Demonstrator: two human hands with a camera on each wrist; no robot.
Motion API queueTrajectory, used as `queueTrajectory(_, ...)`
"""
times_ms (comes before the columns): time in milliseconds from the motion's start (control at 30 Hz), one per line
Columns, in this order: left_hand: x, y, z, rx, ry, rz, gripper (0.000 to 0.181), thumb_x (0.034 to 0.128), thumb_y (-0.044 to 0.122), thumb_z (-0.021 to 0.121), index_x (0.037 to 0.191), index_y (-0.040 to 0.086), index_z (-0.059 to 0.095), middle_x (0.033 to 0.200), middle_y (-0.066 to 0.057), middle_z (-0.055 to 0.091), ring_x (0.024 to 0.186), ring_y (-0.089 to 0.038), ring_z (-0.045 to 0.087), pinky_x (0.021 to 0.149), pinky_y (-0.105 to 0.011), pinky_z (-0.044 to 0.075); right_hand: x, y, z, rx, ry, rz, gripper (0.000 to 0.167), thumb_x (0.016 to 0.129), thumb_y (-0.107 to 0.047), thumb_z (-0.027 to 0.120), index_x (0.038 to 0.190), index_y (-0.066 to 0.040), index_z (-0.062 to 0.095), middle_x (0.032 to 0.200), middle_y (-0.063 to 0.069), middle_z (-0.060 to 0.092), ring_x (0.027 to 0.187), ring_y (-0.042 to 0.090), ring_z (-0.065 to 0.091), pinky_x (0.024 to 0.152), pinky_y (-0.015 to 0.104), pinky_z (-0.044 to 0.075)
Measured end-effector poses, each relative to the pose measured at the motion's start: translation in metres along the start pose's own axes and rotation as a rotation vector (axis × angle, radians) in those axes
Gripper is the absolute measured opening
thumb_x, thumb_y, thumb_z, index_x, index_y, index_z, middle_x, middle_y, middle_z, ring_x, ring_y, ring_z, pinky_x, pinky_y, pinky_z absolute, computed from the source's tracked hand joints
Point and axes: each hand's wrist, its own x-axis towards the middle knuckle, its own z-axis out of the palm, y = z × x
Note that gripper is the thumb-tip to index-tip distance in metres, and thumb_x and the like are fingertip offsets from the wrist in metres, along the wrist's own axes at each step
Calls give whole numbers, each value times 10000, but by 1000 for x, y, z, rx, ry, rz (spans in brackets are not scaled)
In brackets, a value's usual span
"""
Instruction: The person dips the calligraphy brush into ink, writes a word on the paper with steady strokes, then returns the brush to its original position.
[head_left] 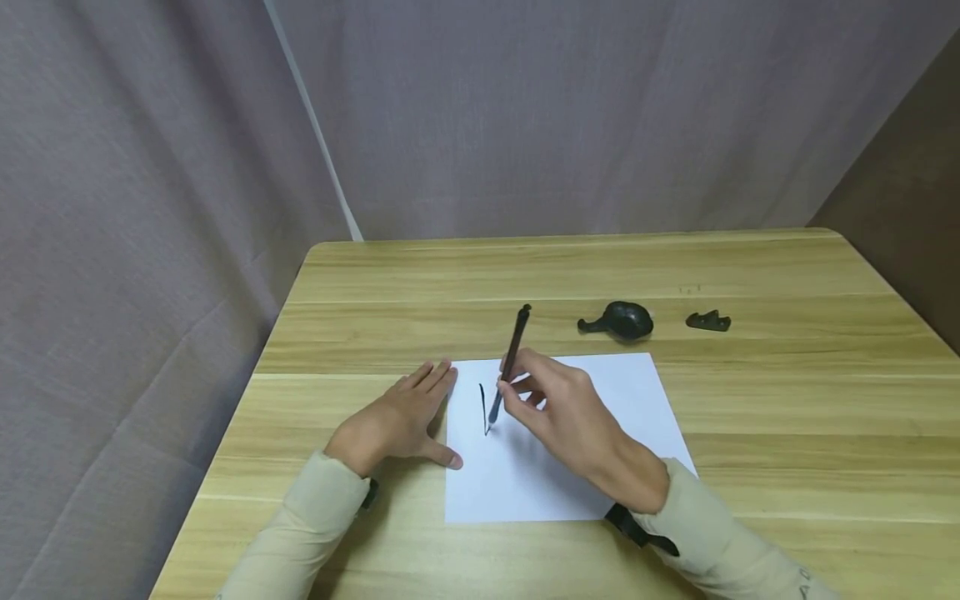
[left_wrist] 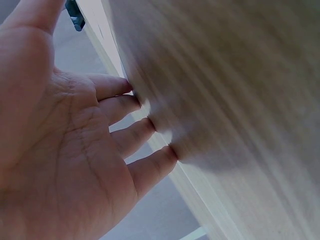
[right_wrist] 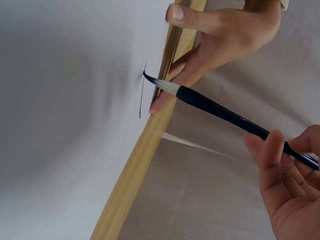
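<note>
Head view showed us a single thin dark stroke [head_left: 483, 406] near the left edge of the white sheet [head_left: 517, 496], and we could make out no other mark on the paper that the hands left uncovered. We judged the work to be at an early stage, with one line laid down or nearly so and most of the surface left to use, though we could not tell how much was meant to be filled. The brush [head_left: 514, 346] was over the left part of the sheet, tilted, its top leaning away and to the right; in the right wrist view its bent dark tip seemed to touch the paper at or very near the stroke's near end. We saw the right hand [head_left: 570, 412] pinching the shaft between thumb and fingers, well above the bristles, its forearm coming in from the lower right. The left hand [head_left: 397, 419] lay palm down across the sheet's left edge, its fingers extended, slightly spread and grasping nothing; the thumb tip touched the paper, and the left wrist view showed us fingertips resting down with the palm lifted. Beyond the sheet, on the bench [head_left: 787, 417], we saw a black handled dish [head_left: 626, 321] and a small dark rest [head_left: 708, 322], apart from both hands.
</note>
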Motion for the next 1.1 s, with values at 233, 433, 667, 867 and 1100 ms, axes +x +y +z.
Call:
queueTrajectory(233, 0, -1, 1, -7, -3, 3, 1292, 785, 632, 862, 1696, 56, 150, 1777, -113, 72, 1638, -333, 51, 1306, -546, 154, 1, 9, 0, 5, 25, 13, 105, 968, 8, 709, 1038, -58, 667, 962, 44, 774, 804, 131, 767, 681, 206, 613)
queueTrajectory(433, 0, -1, 1, -10, -8, 5, 1293, 786, 628, 862, 1698, 59, 143, 1779, -110, 62, 1639, -333, 45, 1307, -546, 148, 2, 15, -1, -9, 48, 14, 101, 968, -16, 727, 1044, -53, 670, 944, 70, 774, 786, 136, 770, 671, 205, 613)
queueTrajectory(667, -1, 0, 0, -11, -8, 6, 1296, 784, 618, 870, 1695, 48, 146, 1777, -120, 63, 1637, -343, 47, 1304, -554, 151, 3, 15, -2, 12, 100, -17, 124, 943, 29, 734, 1032, -25, 665, 936, 78, 771, 806, 153, 772, 661, 190, 607)
queueTrajectory(867, 1, 1, -1, -2, -19, 0, 1302, 783, 623, 868, 1696, 49, 138, 1778, -116, 57, 1638, -339, 43, 1308, -542, 144, 5, 16, -1, 40, 145, -48, 154, 922, 76, 721, 1023, -19, 653, 943, 70, 752, 839, 173, 786, 661, 188, 607)
queueTrajectory(1100, 0, 0, -1, -6, -13, 10, 1296, 788, 618, 868, 1694, 44, 141, 1778, -119, 64, 1637, -348, 48, 1299, -568, 166, 7, 23, 3, 46, 188, -78, 188, 913, 106, 733, 1048, 3, 652, 976, 67, 740, 891, 210, 796, 709, 189, 611)
